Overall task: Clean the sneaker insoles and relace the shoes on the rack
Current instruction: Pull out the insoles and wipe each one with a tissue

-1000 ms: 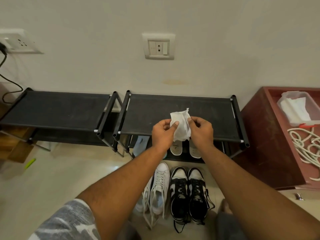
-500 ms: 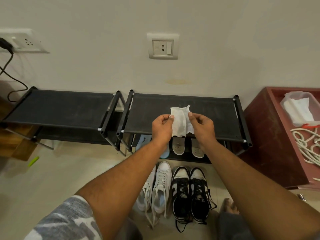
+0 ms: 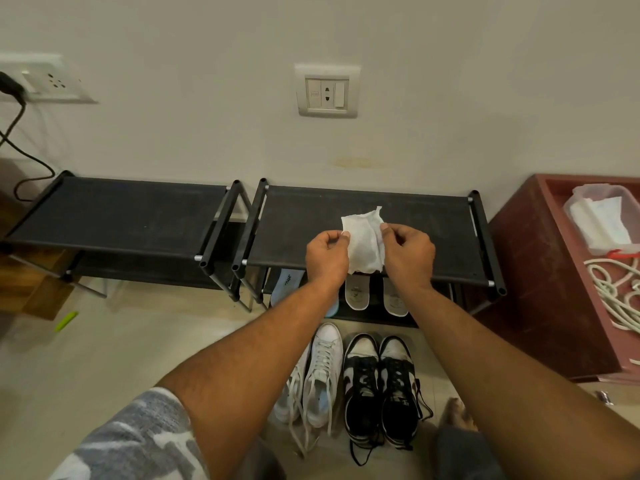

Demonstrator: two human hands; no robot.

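Both hands pinch a white wet wipe [image 3: 364, 244] over the black shoe rack [image 3: 433, 233]: left hand [image 3: 326, 255] on its L edge, right hand [image 3: 408, 252] on R. Insoles [image 3: 356, 295] lie on lower shelf; white sneakers [image 3: 320, 374] & black-white sneakers [image 3: 379, 386] on floor.

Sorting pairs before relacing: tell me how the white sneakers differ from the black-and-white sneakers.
The white sneakers are all white with white laces; the black-and-white sneakers have black panels and black laces. The left forearm hides part of the white sneakers; the black-and-white sneakers show in full. Both pairs stand on the floor, toes toward the rack.
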